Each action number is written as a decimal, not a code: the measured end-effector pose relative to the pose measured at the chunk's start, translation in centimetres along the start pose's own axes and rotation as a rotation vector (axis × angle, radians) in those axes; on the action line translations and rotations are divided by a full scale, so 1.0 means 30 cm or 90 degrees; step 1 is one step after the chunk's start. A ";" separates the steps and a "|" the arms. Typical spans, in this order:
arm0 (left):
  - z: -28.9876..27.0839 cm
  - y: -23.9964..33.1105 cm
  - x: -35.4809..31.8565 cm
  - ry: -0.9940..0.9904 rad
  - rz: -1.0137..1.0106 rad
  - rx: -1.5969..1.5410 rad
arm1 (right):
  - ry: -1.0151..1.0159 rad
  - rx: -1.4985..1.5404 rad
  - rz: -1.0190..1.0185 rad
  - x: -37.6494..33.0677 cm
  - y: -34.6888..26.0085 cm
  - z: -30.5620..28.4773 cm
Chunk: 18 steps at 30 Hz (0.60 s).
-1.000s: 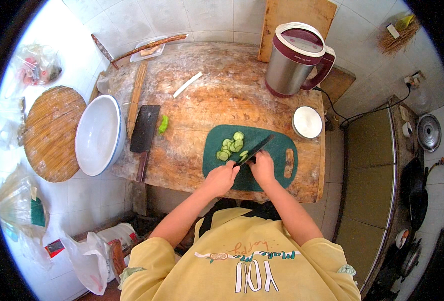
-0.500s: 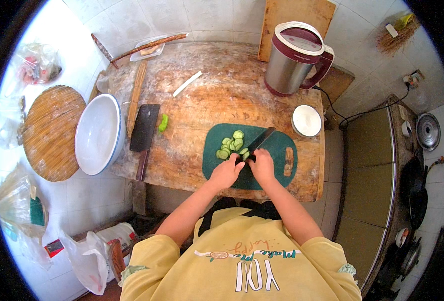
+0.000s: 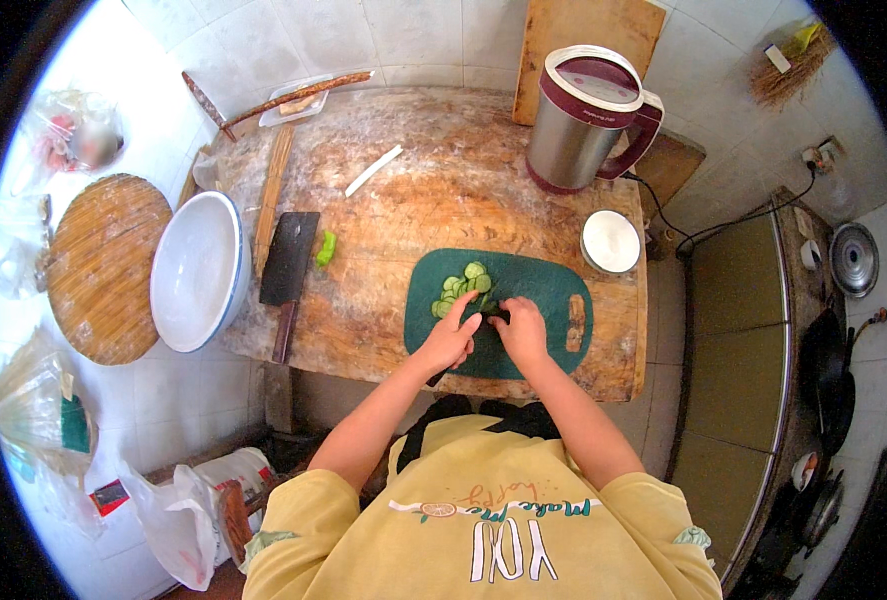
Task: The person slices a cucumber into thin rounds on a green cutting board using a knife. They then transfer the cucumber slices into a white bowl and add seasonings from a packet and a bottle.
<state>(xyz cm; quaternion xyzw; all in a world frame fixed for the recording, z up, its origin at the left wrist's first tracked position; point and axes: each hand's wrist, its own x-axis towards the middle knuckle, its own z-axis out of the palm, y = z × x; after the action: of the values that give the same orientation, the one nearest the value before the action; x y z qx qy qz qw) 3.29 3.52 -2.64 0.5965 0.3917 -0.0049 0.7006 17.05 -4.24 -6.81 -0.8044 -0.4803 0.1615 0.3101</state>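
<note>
Right hand (image 3: pixel 523 331) hangs over board (image 3: pixel 553 285) on stained table (image 3: pixel 443 200) by tiles (image 3: pixel 413 35).

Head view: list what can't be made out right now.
In the head view:
Knife: most of it, hidden by the left hand.
Anything gripped by the right hand: hidden beneath it.
Maroon-and-steel electric jug: inside, covered by its lid.
Upper-left plastic bag: contents, blurred through the plastic.

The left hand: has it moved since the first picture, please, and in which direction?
Yes. Judged against the green cutting board, the left hand has shifted forward, nearer the cucumber slices.
</note>
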 end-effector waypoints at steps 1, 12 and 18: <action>-0.001 0.002 -0.003 0.002 0.019 -0.011 | 0.003 -0.001 -0.001 0.000 0.000 0.000; -0.024 -0.029 0.009 0.029 0.043 -0.002 | 0.009 -0.024 -0.011 0.000 0.002 0.002; 0.005 0.009 -0.010 0.107 0.018 0.143 | 0.017 -0.018 -0.011 -0.002 -0.002 -0.001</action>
<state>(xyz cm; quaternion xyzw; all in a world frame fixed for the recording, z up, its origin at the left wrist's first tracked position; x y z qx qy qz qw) 3.29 3.34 -2.25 0.6749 0.4379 0.0112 0.5939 17.00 -4.27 -6.74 -0.8068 -0.4852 0.1412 0.3063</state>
